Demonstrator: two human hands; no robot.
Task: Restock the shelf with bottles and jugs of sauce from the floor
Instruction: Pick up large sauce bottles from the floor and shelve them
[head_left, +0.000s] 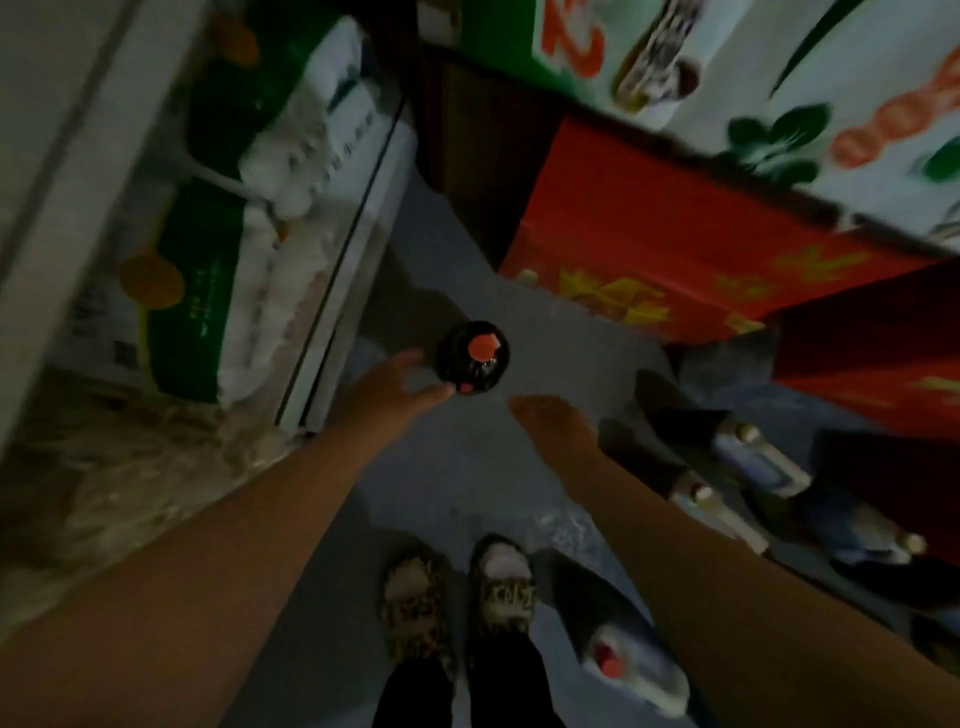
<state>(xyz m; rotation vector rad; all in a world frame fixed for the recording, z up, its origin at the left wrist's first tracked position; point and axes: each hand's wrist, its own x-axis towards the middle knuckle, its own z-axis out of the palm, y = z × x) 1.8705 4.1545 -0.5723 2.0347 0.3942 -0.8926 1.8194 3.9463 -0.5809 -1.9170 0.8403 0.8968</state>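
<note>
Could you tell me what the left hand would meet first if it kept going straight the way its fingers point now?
Most likely the dark bottle with the red cap standing on the floor: the left hand is open, its fingertips right beside the bottle's shoulder. Whether they already touch is unclear in this dim, top-down view.

I can't read any text here: the yellow characters on the red carton and the print on the green-and-white packs are blurred.

Dim shop stockroom: printed red cartons stacked on grey floor, shelf with packaged goods, bottles lying around.
</note>
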